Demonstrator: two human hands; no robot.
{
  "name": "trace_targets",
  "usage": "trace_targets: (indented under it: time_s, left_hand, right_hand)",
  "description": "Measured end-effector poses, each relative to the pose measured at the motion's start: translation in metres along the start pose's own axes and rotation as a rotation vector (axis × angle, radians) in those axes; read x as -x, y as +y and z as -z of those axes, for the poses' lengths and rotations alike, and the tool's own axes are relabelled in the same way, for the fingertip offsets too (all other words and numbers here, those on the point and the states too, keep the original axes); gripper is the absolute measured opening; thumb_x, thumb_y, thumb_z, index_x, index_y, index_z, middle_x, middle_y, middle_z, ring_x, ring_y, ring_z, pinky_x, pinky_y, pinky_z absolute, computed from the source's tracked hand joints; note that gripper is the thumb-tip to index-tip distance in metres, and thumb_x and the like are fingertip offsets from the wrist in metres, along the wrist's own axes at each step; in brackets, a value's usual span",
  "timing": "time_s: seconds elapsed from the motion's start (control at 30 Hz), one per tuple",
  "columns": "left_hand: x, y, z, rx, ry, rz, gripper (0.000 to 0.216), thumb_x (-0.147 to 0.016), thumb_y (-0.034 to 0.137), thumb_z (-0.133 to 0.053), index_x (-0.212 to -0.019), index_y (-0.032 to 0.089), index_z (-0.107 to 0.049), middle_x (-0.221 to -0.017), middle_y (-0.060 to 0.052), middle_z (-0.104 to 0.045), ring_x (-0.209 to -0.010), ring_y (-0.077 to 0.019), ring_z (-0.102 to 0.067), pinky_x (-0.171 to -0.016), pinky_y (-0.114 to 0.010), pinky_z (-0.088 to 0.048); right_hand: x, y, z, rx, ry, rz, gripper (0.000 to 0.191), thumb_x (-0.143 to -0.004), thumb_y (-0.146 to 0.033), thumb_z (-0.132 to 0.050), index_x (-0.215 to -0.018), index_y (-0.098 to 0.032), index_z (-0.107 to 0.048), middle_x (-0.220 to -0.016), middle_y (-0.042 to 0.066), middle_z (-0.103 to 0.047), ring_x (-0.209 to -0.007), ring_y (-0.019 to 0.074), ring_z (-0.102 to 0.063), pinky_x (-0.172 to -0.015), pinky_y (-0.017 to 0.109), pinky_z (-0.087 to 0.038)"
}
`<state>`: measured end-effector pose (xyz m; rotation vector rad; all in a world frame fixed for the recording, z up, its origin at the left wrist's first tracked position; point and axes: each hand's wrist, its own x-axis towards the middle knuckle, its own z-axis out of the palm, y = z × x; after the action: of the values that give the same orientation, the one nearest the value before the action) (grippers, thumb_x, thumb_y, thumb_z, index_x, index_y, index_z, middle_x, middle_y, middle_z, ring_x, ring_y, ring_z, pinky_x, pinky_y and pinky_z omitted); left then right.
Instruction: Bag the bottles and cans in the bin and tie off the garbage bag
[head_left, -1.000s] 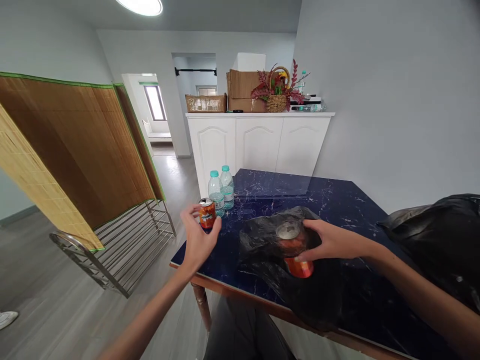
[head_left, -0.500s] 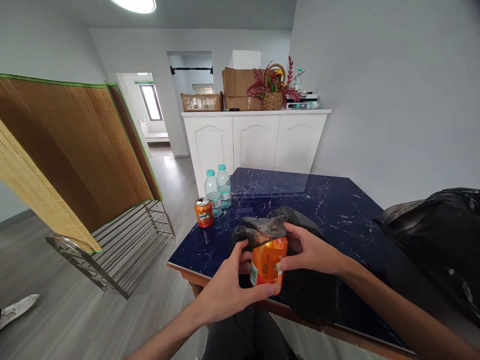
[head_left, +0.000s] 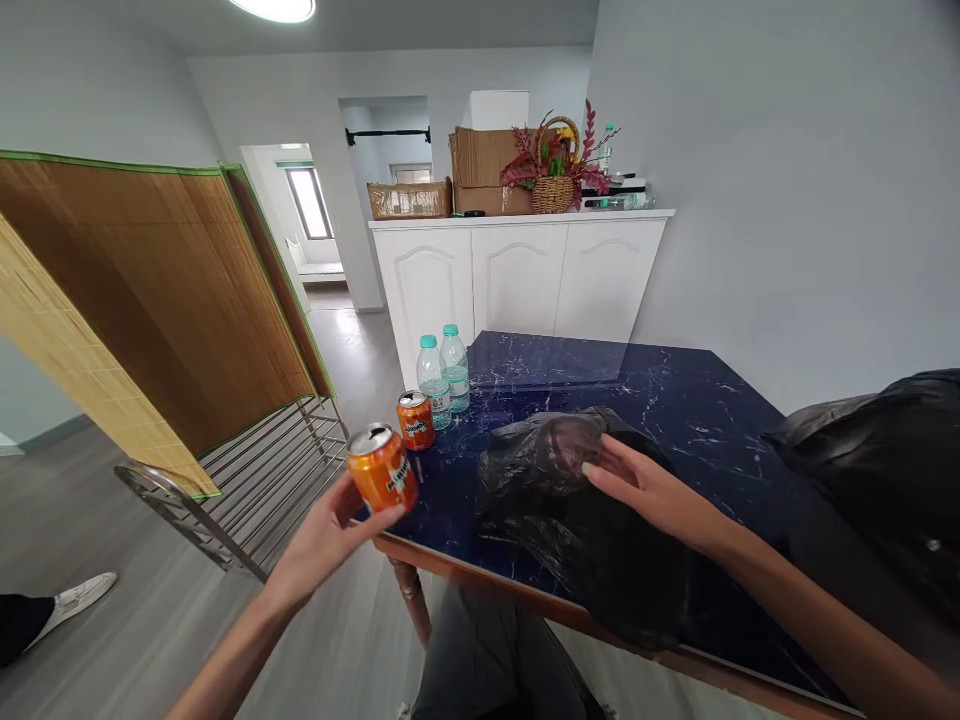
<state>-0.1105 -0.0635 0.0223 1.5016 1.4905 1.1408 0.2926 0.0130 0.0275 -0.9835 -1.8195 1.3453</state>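
Note:
In my left hand (head_left: 322, 530) is an orange soda can (head_left: 379, 475), lifted at the table's left edge with its opened top facing up and a little tilted. Thumb and fingers wrap its lower part. My right hand (head_left: 649, 490) grips a crumpled black plastic bag (head_left: 555, 540) that lies on the table and hangs over its front edge. A dull reddish shape shows through the thin plastic near my fingertips; what it is I cannot tell. Another orange soda can (head_left: 415, 420) stands upright just behind the held one, beside two clear water bottles (head_left: 434, 390) with teal caps.
The dark blue marble-patterned table (head_left: 675, 400) has a wooden edge. At the right sits a large black bag (head_left: 885, 450). A metal rack (head_left: 262, 500) with a bamboo mat (head_left: 150, 300) stands left. Behind is a white cabinet (head_left: 517, 275). Someone's shoe (head_left: 82, 597) shows at far left.
The can has come away from the bag and moved left in my left hand, turning upright. My right hand has let go of the can and stays at the bag.

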Motion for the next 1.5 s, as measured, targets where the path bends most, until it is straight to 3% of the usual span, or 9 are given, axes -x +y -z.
trace_targets:
  time_s: [0.23, 0.5, 0.7, 0.8, 0.93, 1.1, 1.23, 1.37, 1.5]
  left_hand:
    - [-0.058, -0.057, 0.011, -0.246, 0.354, -0.012, 0.08, -0.062, 0.072, -0.087, -0.119, 0.019, -0.068, -0.13, -0.014, -0.076, -0.123, -0.0356, -0.07, -0.112, -0.049, -0.052]
    - [-0.078, -0.077, 0.0, -0.478, 0.389, -0.044, 0.072, -0.069, 0.07, -0.081, -0.12, 0.023, -0.065, -0.13, -0.013, -0.076, -0.123, -0.0365, -0.07, -0.11, -0.048, -0.052]
    - [-0.088, -0.082, -0.003, -0.529, 0.364, -0.028, 0.073, -0.073, 0.072, -0.077, -0.123, 0.021, -0.062, -0.129, -0.015, -0.076, -0.122, -0.0379, -0.07, -0.108, -0.049, -0.053]
    - [-0.08, -0.08, -0.009, -0.584, 0.453, -0.092, 0.09, -0.069, 0.07, -0.082, -0.136, 0.017, -0.054, -0.14, -0.021, -0.067, -0.135, -0.0437, -0.06, -0.116, -0.057, -0.045]
    - [-0.043, -0.053, -0.032, -0.57, 0.684, -0.406, 0.071, -0.087, 0.057, -0.074, -0.142, 0.019, -0.049, -0.148, -0.02, -0.055, -0.145, -0.0401, -0.049, -0.122, -0.059, -0.038]
    - [-0.016, -0.003, -0.083, -0.495, 0.072, -0.69, 0.069, -0.086, 0.037, -0.08, -0.147, 0.03, -0.048, -0.148, -0.013, -0.058, -0.139, -0.0332, -0.056, -0.117, -0.05, -0.047]
    - [-0.055, 0.02, -0.107, -0.627, -0.164, -0.654, 0.054, -0.075, 0.013, -0.074, -0.126, 0.029, -0.069, -0.12, -0.008, -0.076, -0.116, -0.0336, -0.069, -0.106, -0.051, -0.052]
    - [-0.111, 0.058, -0.096, -0.435, -0.16, -0.513, 0.043, -0.067, 0.002, -0.054, -0.098, 0.023, -0.076, -0.095, -0.003, -0.08, -0.092, -0.0257, -0.075, -0.087, -0.039, -0.059]
    - [-0.133, 0.118, -0.066, -0.243, 0.134, -0.538, 0.031, -0.078, 0.012, -0.058, -0.104, 0.016, -0.073, -0.094, -0.007, -0.078, -0.089, -0.0231, -0.072, -0.082, -0.036, -0.056]
  right_hand:
    - [0.015, 0.033, -0.003, 0.119, -0.003, -0.123, 0.09, -0.091, -0.076, -0.066, -0.164, -0.027, -0.045, -0.169, 0.013, -0.044, -0.154, 0.0408, -0.042, -0.123, 0.056, -0.044]
    - [0.033, 0.047, 0.004, 0.245, 0.011, -0.098, 0.078, -0.099, -0.068, -0.06, -0.163, -0.027, -0.044, -0.167, 0.013, -0.048, -0.149, 0.0352, -0.052, -0.123, 0.057, -0.044]
    - [0.059, 0.036, -0.001, 0.527, 0.239, -0.033, 0.054, -0.101, -0.065, -0.053, -0.142, -0.031, -0.064, -0.151, 0.012, -0.065, -0.13, 0.0402, -0.067, -0.068, 0.04, -0.067]
    - [0.072, 0.032, -0.004, 0.637, 0.392, 0.081, 0.041, -0.104, -0.059, -0.05, -0.133, -0.035, -0.066, -0.141, 0.011, -0.068, -0.118, 0.0377, -0.071, -0.067, 0.042, -0.064]
    - [0.086, 0.043, -0.01, 0.739, 0.64, 0.08, 0.038, -0.1, -0.06, -0.056, -0.126, -0.033, -0.06, -0.122, 0.015, -0.065, -0.101, 0.0353, -0.069, -0.073, 0.047, -0.061]
    - [0.082, 0.082, -0.007, 0.675, 0.633, -0.052, 0.052, -0.091, -0.064, -0.066, -0.121, -0.028, -0.043, -0.097, 0.007, -0.055, -0.083, 0.0284, -0.065, -0.064, 0.04, -0.057]
    - [0.059, 0.094, 0.018, 0.585, 0.488, -0.064, 0.037, -0.091, -0.046, -0.059, -0.111, -0.029, -0.032, -0.077, -0.005, -0.052, -0.064, 0.0232, -0.06, -0.059, 0.037, -0.051]
    - [0.035, 0.043, 0.051, 0.588, 0.573, -0.002, 0.026, -0.087, -0.035, -0.056, -0.106, -0.029, -0.038, -0.075, -0.005, -0.058, -0.065, 0.021, -0.061, -0.067, 0.036, -0.05]
    - [0.03, -0.034, 0.064, 0.559, 0.868, 0.198, 0.027, -0.091, -0.039, -0.063, -0.11, -0.028, -0.047, -0.082, -0.003, -0.058, -0.076, 0.0211, -0.062, -0.075, 0.036, -0.052]
